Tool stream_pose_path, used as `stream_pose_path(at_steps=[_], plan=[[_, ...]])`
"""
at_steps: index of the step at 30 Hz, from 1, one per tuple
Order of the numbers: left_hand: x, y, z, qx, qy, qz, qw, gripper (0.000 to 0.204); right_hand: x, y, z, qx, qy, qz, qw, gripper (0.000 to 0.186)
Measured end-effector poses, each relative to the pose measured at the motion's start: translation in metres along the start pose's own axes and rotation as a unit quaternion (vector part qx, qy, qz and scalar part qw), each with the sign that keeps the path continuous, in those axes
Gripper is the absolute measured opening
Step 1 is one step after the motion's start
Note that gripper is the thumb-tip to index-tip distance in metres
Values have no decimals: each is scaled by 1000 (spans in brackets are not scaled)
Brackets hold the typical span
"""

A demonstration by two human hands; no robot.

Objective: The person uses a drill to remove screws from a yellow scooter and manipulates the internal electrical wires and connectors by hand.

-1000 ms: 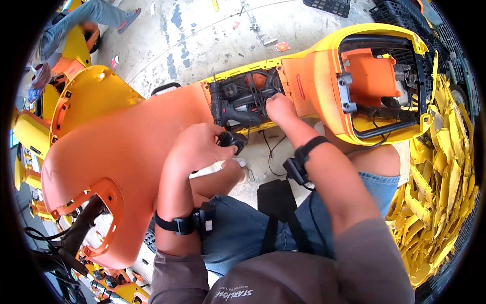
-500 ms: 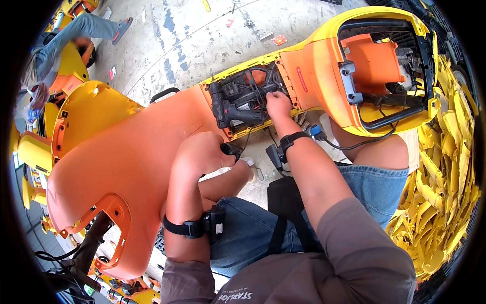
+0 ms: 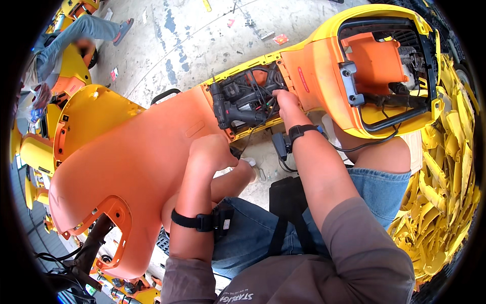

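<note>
An orange and yellow scooter body (image 3: 136, 157) lies across in front of me. Its open compartment (image 3: 253, 71) is full of black cables, and a black power drill (image 3: 233, 114) rests on top of them. My right hand (image 3: 287, 104) is closed at the compartment's right end, fingertips pinched on a thin dark cable (image 3: 259, 124). That cable runs down toward my left hand (image 3: 212, 154), which is closed beside the orange panel. A black piece (image 3: 235, 152) shows under its fingers; its kind is mostly hidden.
A yellow seat-end frame (image 3: 349, 129) with a black bar stands at the right. Beyond it lies a heap of yellow plastic panels (image 3: 440, 202). More yellow bodywork (image 3: 91, 121) is at the left, near another person's leg (image 3: 93, 28). Small scraps lie on the concrete floor (image 3: 192, 35).
My right hand has shifted slightly right, drawing the thin cable taut. My left hand has turned and moved a little right, covering more of the black piece.
</note>
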State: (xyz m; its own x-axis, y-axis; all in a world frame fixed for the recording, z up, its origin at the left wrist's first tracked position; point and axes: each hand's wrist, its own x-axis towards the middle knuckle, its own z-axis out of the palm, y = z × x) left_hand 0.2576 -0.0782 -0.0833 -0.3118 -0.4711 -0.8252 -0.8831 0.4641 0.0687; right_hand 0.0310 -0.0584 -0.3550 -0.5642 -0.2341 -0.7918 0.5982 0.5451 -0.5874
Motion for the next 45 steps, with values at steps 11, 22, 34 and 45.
stream_pose_path(at_steps=[11, 22, 34, 45], plan=[[15, 1, 13, 18, -26, -15, 999, 40, -8, -21, -3, 33, -61, 55, 996, 15], [-13, -46, -30, -362, 261, -88, 890, 53, -17, 2, -24, 113, -115, 56, 985, 8], [-9, -38, -36, -600, 314, -29, 735, 31, -6, 61, -43, -213, -77, -248, 942, 26], [-11, -40, -32, -557, 306, -27, 771, 45, -1, 26, -52, -342, -116, -209, 909, 24]])
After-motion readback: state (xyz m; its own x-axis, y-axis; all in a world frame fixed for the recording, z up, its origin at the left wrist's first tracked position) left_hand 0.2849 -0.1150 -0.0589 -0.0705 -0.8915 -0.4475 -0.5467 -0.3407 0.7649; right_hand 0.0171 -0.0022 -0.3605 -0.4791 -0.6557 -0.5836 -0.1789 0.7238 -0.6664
